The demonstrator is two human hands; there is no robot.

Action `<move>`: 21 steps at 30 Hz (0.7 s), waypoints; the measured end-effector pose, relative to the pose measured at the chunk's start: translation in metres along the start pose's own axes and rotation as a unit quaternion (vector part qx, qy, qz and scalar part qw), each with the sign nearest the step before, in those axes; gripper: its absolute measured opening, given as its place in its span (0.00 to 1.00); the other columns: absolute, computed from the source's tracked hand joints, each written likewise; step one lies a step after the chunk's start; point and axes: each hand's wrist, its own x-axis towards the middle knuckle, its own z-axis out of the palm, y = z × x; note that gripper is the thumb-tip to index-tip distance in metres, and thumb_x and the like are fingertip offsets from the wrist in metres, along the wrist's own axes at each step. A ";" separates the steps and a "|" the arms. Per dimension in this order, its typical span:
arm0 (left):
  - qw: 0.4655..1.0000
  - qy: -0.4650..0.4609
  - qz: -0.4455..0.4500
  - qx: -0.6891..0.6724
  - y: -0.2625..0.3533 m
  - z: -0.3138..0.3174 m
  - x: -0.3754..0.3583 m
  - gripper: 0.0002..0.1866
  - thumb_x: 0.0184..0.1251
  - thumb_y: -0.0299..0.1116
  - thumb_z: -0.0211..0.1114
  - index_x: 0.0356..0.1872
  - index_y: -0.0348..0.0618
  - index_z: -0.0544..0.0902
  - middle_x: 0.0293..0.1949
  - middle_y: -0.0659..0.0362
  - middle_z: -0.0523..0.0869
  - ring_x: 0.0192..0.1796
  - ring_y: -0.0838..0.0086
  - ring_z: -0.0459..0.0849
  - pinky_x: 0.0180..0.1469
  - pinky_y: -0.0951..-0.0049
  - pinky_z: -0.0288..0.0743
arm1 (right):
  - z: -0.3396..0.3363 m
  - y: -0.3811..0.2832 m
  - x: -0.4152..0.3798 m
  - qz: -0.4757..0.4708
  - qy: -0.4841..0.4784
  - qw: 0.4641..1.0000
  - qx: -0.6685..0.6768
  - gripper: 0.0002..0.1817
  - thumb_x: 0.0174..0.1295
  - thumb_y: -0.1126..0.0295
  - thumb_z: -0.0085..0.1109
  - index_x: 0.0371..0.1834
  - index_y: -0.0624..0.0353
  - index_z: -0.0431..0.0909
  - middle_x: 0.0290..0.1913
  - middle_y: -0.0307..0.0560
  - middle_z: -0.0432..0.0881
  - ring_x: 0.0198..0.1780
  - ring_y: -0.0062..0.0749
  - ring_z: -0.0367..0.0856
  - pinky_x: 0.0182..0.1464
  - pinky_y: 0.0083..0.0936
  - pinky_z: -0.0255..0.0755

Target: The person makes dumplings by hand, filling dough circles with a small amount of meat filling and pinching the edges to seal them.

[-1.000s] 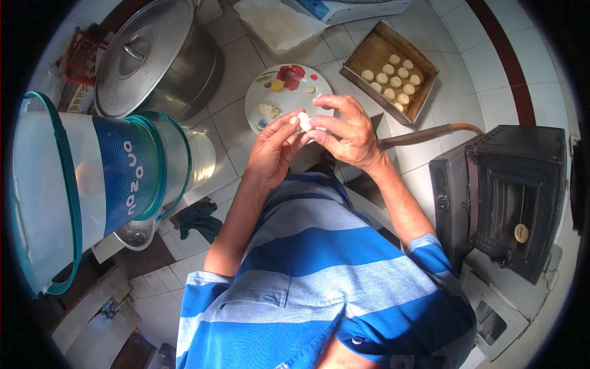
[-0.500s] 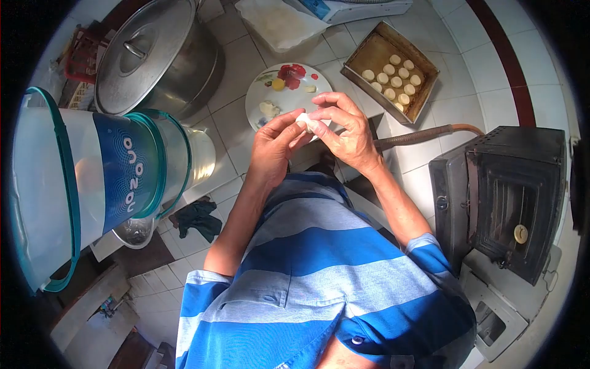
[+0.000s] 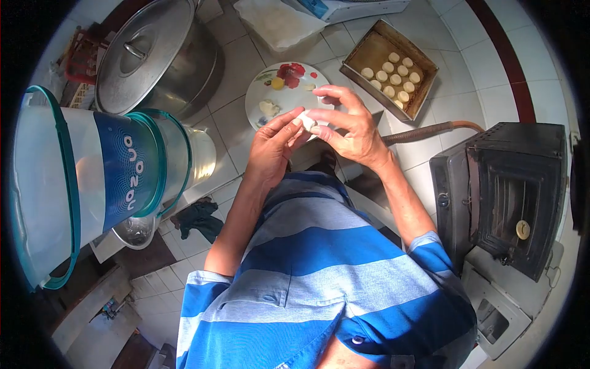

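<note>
A small piece of white dough [image 3: 308, 121] is pinched between the fingertips of my left hand [image 3: 270, 149]. My right hand [image 3: 359, 136] has its thumb and a finger against the other side of the dough, with the remaining fingers curled above. Just beyond both hands lies a flowered plate [image 3: 253, 92]. On it are a larger dough lump [image 3: 269, 109], a yellow ball [image 3: 277, 83] and a small pale piece [image 3: 310, 88] near the right rim.
A metal baking tray [image 3: 356, 54] with several pale dough rounds [image 3: 396, 80] sits at the back right. A big lidded pot [image 3: 206, 67] and a plastic bucket [image 3: 126, 166] stand left. On the right is a small oven [image 3: 513, 184] with a hose [image 3: 424, 131] behind.
My right hand has shifted slightly right, and its fingers have spread a little around the dough. The left hand stays almost in place.
</note>
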 end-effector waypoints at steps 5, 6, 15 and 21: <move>0.999 -0.015 -0.016 -0.034 0.001 0.001 0.001 0.18 0.80 0.28 0.63 0.65 0.30 0.80 0.55 0.50 0.87 0.56 0.69 0.89 0.61 0.70 0.87 | -0.010 0.010 0.000 -0.158 -0.034 0.977 -0.143 0.18 0.52 0.69 0.76 0.49 0.51 0.90 0.61 0.43 0.84 0.60 0.41 0.81 0.59 0.37 0.77; 0.999 -0.015 -0.021 -0.043 0.001 0.001 0.001 0.17 0.80 0.27 0.63 0.64 0.30 0.80 0.56 0.50 0.87 0.56 0.69 0.89 0.61 0.70 0.88 | -0.010 0.010 -0.001 -0.181 -0.019 0.970 -0.163 0.20 0.49 0.70 0.76 0.49 0.50 0.90 0.62 0.42 0.84 0.59 0.41 0.82 0.59 0.37 0.77; 0.998 -0.016 -0.020 -0.050 0.002 0.001 0.001 0.17 0.80 0.26 0.63 0.63 0.30 0.80 0.55 0.50 0.87 0.57 0.69 0.88 0.61 0.72 0.88 | -0.002 0.002 -0.007 0.028 0.019 0.999 0.009 0.16 0.60 0.66 0.77 0.51 0.55 0.89 0.59 0.48 0.83 0.53 0.41 0.85 0.57 0.37 0.80; 1.000 -0.007 0.013 0.009 -0.001 0.008 -0.001 0.17 0.79 0.26 0.65 0.63 0.31 0.81 0.56 0.51 0.88 0.58 0.68 0.88 0.65 0.65 0.85 | 0.009 0.011 -0.013 0.067 0.026 0.995 0.064 0.11 0.63 0.66 0.76 0.46 0.56 0.90 0.60 0.49 0.82 0.53 0.41 0.85 0.57 0.35 0.80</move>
